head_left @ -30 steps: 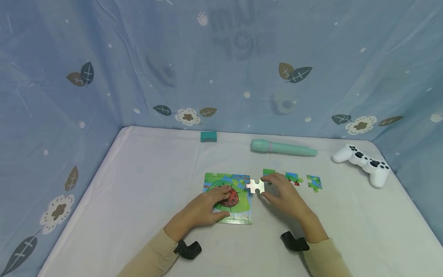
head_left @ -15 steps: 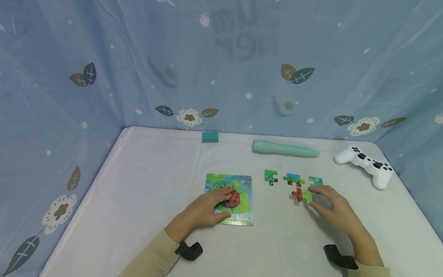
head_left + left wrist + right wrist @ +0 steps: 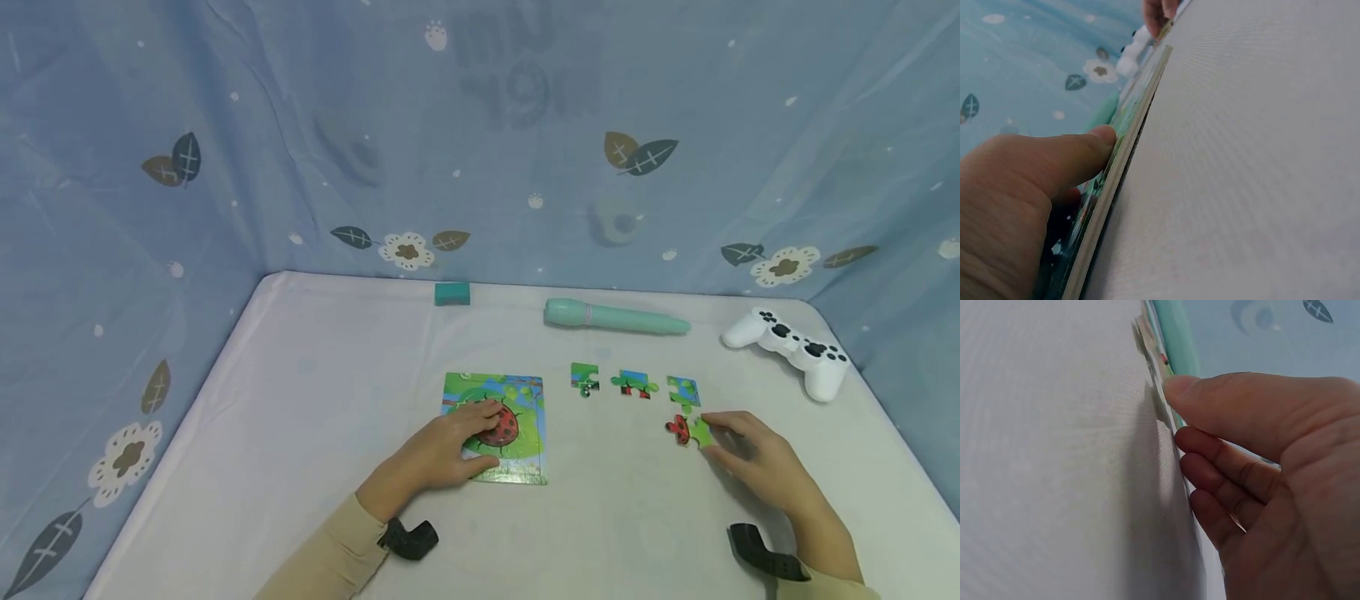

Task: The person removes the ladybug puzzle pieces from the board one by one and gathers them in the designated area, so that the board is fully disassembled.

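Note:
A square ladybug jigsaw puzzle (image 3: 525, 458) lies on the white table, its edge also visible in the left wrist view. My left hand (image 3: 446, 446) rests on its left part, fingers spread over the picture and hiding some of it. Off to the right, my right hand (image 3: 765, 458) pinches a red and green puzzle piece (image 3: 678, 429) by its right side, between thumb and fingers. The piece is picture side up, just below a blue and green corner piece (image 3: 684, 390). Further left lie a blue piece with red bits (image 3: 634, 383) and a green piece (image 3: 584, 377).
A mint-green microphone-shaped object (image 3: 615, 317) lies behind the loose pieces. A white game controller (image 3: 787, 350) sits at the right, a teal block (image 3: 452, 294) at the back. Patterned blue cloth (image 3: 480, 150) hangs around the table.
My right hand has carried the puzzle piece from beside the puzzle out to the right. The piece showed its white back before and shows its picture now. The left hand stays put.

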`<state>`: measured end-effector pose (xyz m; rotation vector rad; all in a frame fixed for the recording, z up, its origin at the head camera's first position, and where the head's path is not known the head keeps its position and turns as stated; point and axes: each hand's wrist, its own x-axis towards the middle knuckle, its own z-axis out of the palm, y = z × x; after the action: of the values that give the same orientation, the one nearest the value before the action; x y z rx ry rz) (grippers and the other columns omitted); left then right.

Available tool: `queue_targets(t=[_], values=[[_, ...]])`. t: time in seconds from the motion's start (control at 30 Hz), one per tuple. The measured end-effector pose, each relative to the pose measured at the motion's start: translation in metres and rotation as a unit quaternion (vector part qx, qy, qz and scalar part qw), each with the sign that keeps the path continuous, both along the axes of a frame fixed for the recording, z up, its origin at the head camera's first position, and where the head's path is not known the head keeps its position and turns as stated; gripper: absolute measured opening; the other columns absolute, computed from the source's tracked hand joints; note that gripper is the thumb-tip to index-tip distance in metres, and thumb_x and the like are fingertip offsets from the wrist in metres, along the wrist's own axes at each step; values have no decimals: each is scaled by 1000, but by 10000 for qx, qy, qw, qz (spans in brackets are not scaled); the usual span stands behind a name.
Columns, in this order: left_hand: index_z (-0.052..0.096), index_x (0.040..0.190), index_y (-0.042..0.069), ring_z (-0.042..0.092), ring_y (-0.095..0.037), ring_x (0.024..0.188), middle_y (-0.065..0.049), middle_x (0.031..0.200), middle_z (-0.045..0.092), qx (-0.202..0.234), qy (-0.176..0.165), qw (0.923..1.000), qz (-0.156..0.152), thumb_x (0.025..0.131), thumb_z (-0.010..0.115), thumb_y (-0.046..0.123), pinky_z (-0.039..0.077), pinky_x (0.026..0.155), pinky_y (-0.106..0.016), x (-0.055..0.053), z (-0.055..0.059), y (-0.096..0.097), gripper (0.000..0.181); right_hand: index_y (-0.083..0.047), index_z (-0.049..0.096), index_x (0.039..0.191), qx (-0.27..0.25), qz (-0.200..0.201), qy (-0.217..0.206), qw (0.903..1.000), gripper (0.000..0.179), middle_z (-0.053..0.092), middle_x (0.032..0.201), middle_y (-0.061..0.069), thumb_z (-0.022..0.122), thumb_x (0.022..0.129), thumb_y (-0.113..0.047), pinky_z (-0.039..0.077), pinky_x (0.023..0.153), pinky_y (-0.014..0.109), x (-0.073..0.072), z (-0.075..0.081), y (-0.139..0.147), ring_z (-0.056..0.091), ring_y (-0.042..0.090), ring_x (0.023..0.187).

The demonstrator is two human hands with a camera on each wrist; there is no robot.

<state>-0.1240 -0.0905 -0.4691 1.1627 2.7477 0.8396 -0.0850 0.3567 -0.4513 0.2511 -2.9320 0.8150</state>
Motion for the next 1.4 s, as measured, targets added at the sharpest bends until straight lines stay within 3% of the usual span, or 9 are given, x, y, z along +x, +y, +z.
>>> queue_targets(t=[0.07,0.1,0.2,0.63,1.07,1.13,1.3,1.33,1.4], values=[[56,132,5,42,-23,135,-5,145,46,17,28,10000,-15,86,67,40,40,109,-38,-1,1,0,58,-7,62,120,-100,77,87,9999,41,59,117,13,74,83,-21,40,95,11,-1,-1,1,34,-19,107],[57,131,5,42,-23,135,-5,145,46,21,58,10000,-26,86,68,39,40,109,-38,-1,1,0,58,-7,62,120,-162,122,132,9997,41,59,117,14,74,83,-20,37,96,8,-1,-2,1,33,-20,106],[57,131,4,42,-23,135,-6,145,47,20,112,9999,-59,86,67,39,40,109,-39,-2,1,-1,57,-4,62,119,-308,241,257,9989,40,58,114,15,74,82,-15,17,85,-10,-1,-4,1,26,-26,106],[56,132,6,40,-22,137,-4,146,45,-26,149,9999,-29,87,67,40,39,110,-39,-2,1,-3,57,-5,62,119,-299,250,156,9991,41,54,112,10,74,81,-15,16,83,-9,-4,-5,0,27,-22,103],[56,132,5,40,-22,136,-4,146,45,26,103,9999,-8,87,67,41,40,109,-39,-1,-2,-2,59,-2,51,132,-565,-91,-209,9981,58,51,129,20,74,83,-24,15,89,-7,-2,-5,1,22,-29,106],[55,133,5,40,-23,136,-5,146,45,39,98,9999,-22,87,67,40,41,109,-40,0,-2,-2,59,-2,51,131,-599,-94,-102,9981,58,53,128,15,75,82,-23,18,88,-8,-1,-5,0,24,-28,105],[54,134,5,41,-25,136,-6,146,45,108,78,9999,-24,86,68,40,41,108,-41,1,-3,-2,61,-1,54,127,-978,205,370,9943,54,48,123,-22,76,78,-9,26,87,-7,-1,0,-9,34,-24,108],[53,135,6,41,-25,136,-6,146,45,121,72,9999,-15,86,68,40,41,108,-41,1,-3,-2,62,-2,54,127,-1066,289,400,9931,55,47,122,-25,76,78,-7,27,88,-7,-1,1,-12,36,-23,109],[52,136,7,41,-25,136,-6,146,45,141,64,9999,1,86,68,40,41,108,-41,1,-4,-1,63,-3,53,128,-1170,421,374,9915,55,52,124,-17,76,78,-6,27,90,-6,-2,5,-20,38,-21,111]])
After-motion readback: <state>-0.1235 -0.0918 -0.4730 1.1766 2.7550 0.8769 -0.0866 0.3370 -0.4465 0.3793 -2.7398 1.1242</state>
